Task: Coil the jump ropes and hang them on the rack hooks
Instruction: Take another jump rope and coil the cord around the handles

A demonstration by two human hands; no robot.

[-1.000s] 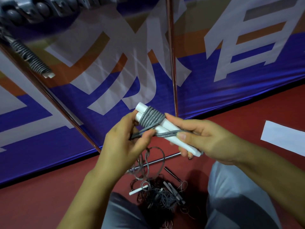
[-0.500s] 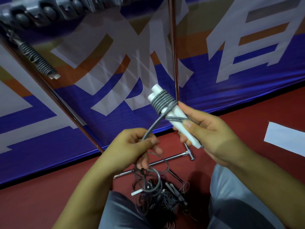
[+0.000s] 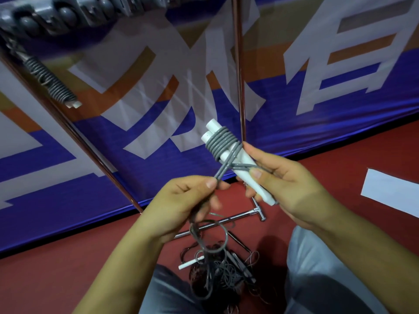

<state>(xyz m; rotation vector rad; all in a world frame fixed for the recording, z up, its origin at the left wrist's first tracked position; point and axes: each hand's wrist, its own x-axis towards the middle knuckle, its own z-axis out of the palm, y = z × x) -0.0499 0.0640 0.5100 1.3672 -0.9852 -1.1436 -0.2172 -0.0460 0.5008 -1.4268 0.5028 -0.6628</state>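
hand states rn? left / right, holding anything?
Left hand: closed, pinching the loose grey rubber rope cord.
Right hand: closed around the two white plastic jump-rope handles, partly wrapped in cord.

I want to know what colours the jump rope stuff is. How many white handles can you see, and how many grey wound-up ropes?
White handles, held in the right hand: 2
White handle in the floor pile: 1
Grey wound rope coils: 2, one on the held handles, one hanging on the rack
Total: 5
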